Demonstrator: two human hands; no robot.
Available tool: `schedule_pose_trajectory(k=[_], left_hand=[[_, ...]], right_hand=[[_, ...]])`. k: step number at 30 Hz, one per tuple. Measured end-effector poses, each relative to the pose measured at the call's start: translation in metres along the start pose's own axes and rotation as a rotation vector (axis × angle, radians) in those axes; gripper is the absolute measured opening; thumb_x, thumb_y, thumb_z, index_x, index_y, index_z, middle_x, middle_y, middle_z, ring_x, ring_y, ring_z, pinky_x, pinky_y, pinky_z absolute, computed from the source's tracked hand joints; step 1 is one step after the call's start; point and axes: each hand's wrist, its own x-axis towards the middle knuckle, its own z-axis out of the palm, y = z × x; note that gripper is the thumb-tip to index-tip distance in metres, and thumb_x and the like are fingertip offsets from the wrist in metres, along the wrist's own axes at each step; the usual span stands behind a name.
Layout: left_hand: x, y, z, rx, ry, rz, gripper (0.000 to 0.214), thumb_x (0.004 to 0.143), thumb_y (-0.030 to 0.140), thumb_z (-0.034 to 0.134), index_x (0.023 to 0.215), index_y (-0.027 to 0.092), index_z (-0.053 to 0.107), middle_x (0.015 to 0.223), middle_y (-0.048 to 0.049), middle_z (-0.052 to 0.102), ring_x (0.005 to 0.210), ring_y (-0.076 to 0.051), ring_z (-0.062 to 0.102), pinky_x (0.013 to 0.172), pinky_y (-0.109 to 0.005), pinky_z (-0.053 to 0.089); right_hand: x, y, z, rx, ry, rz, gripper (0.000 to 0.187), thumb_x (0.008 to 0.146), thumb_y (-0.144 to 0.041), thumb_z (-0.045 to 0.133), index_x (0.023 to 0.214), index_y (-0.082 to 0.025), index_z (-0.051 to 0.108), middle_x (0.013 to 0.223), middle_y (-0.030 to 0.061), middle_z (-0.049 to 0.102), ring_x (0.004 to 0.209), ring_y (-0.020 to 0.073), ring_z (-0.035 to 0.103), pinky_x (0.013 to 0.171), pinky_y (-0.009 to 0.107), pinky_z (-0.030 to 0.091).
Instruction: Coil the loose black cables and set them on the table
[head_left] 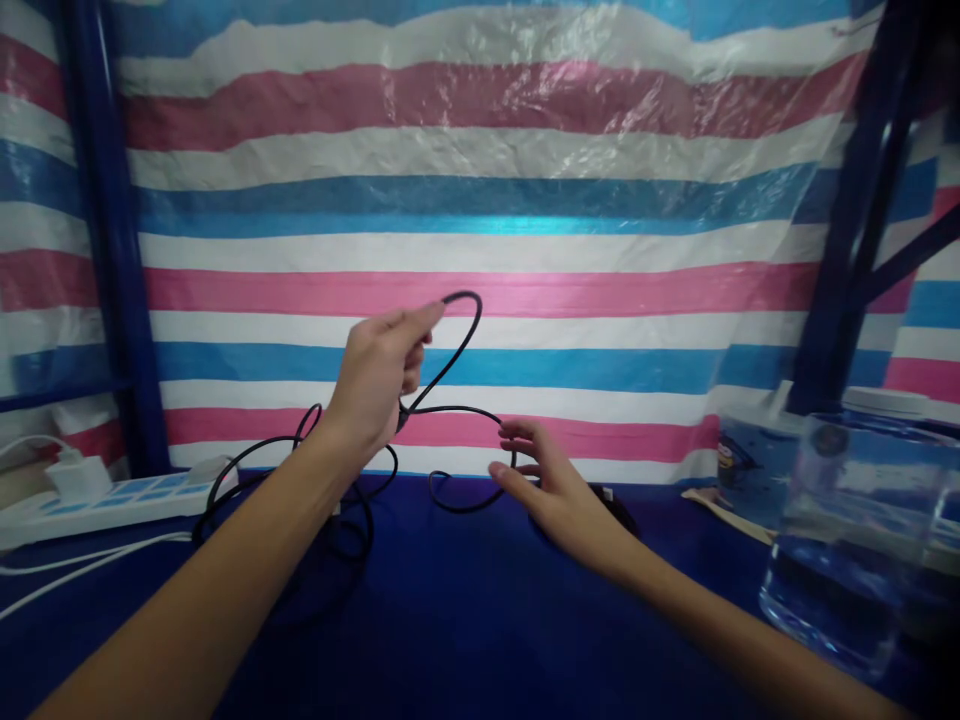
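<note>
Where the blue counter (465, 620) runs nearest me, my 2 hands work a thin black cable (450, 360). My left hand (375, 385) is closed, pinching a raised loop between thumb and fingers. My right hand (551, 490) is open, fingers spread, fingertips touching a lower loop just above the counter. I judge the cable light, limp and springy, best gripped where loops cross. A clear plastic jar (847, 530) stands right, a white power strip (112, 497) left, a striped tarp (480, 200) behind.
</note>
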Motion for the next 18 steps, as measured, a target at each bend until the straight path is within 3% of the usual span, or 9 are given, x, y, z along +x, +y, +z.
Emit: schedule_pose_trajectory(k=[5, 7, 8, 9, 10, 11, 13, 15, 18], left_hand=[[0.022, 0.037, 0.01, -0.19, 0.205, 0.16, 0.031, 0.083, 0.028, 0.054, 0.056, 0.018, 0.041, 0.046, 0.0065, 0.016, 0.039, -0.005, 0.01, 0.036, -0.023, 0.009], [0.018, 0.051, 0.013, -0.239, 0.242, 0.247, 0.032, 0.085, 0.028, 0.049, 0.057, 0.018, 0.04, 0.047, 0.0056, 0.013, 0.039, -0.006, 0.008, 0.036, -0.024, 0.009], [0.015, 0.057, 0.014, -0.249, 0.249, 0.297, 0.032, 0.087, 0.027, 0.048, 0.057, 0.019, 0.039, 0.049, 0.005, 0.015, 0.039, -0.007, 0.009, 0.036, -0.024, 0.009], [0.011, 0.061, 0.015, -0.246, 0.256, 0.356, 0.033, 0.087, 0.026, 0.048, 0.057, 0.019, 0.038, 0.051, 0.0044, 0.017, 0.04, -0.006, 0.009, 0.036, -0.025, 0.009], [0.008, 0.064, 0.016, -0.225, 0.251, 0.406, 0.033, 0.088, 0.024, 0.048, 0.057, 0.019, 0.036, 0.054, 0.0039, 0.019, 0.04, -0.006, 0.01, 0.036, -0.026, 0.009], [0.004, 0.065, 0.016, -0.178, 0.239, 0.458, 0.035, 0.087, 0.022, 0.049, 0.056, 0.018, 0.035, 0.055, 0.0034, 0.021, 0.04, -0.006, 0.012, 0.036, -0.026, 0.009], [0.0, 0.063, 0.015, 0.02, 0.158, 0.524, 0.038, 0.085, 0.022, 0.053, 0.052, 0.017, 0.034, 0.055, 0.0032, 0.023, 0.041, -0.005, 0.016, 0.037, -0.025, 0.01], [0.001, 0.058, 0.01, 0.267, 0.01, 0.421, 0.041, 0.081, 0.028, 0.058, 0.051, 0.017, 0.033, 0.051, 0.004, 0.022, 0.041, -0.003, 0.019, 0.038, -0.022, 0.011], [0.009, 0.047, -0.001, 0.456, -0.144, 0.146, 0.039, 0.082, 0.036, 0.055, 0.054, 0.016, 0.038, 0.048, 0.0043, 0.03, 0.041, -0.003, 0.029, 0.04, -0.02, 0.02]], right_hand=[[0.034, 0.006, 0.019, -0.234, 0.177, -0.116, 0.065, 0.071, -0.013, 0.056, 0.133, -0.013, 0.035, 0.142, 0.0171, 0.029, 0.132, 0.0288, 0.028, 0.108, 0.046, 0.029], [0.051, 0.003, 0.016, -0.169, 0.279, -0.096, 0.071, 0.069, -0.004, 0.051, 0.137, -0.013, 0.031, 0.147, 0.0163, 0.016, 0.136, 0.0276, 0.018, 0.11, 0.044, 0.024], [0.059, 0.0, 0.013, -0.09, 0.299, -0.054, 0.072, 0.071, -0.003, 0.048, 0.139, -0.015, 0.027, 0.146, 0.0166, 0.017, 0.134, 0.0267, 0.022, 0.107, 0.043, 0.028], [0.068, -0.005, 0.008, 0.024, 0.285, 0.009, 0.07, 0.073, -0.003, 0.046, 0.139, -0.017, 0.027, 0.142, 0.0171, 0.025, 0.127, 0.0254, 0.034, 0.1, 0.042, 0.036], [0.077, -0.011, 0.004, 0.104, 0.226, 0.072, 0.064, 0.077, -0.007, 0.045, 0.138, -0.016, 0.029, 0.129, 0.0189, 0.04, 0.108, 0.0238, 0.049, 0.085, 0.04, 0.045], [0.084, -0.018, -0.001, 0.162, 0.14, 0.119, 0.051, 0.08, -0.013, 0.045, 0.131, -0.013, 0.039, 0.107, 0.0176, 0.053, 0.082, 0.0203, 0.056, 0.066, 0.035, 0.048], [0.094, -0.034, -0.009, 0.265, -0.05, 0.151, 0.029, 0.082, -0.022, 0.048, 0.108, -0.011, 0.056, 0.066, 0.0043, 0.049, 0.046, 0.0094, 0.039, 0.041, 0.025, 0.033], [0.096, -0.05, -0.015, 0.368, -0.149, 0.111, 0.018, 0.083, -0.027, 0.049, 0.092, -0.015, 0.058, 0.053, -0.0051, 0.032, 0.039, 0.0043, 0.02, 0.036, 0.021, 0.019], [0.09, -0.067, -0.021, 0.523, -0.129, 0.035, 0.014, 0.085, -0.03, 0.05, 0.086, -0.017, 0.053, 0.052, -0.0081, 0.021, 0.039, 0.0036, 0.014, 0.036, 0.02, 0.013]])
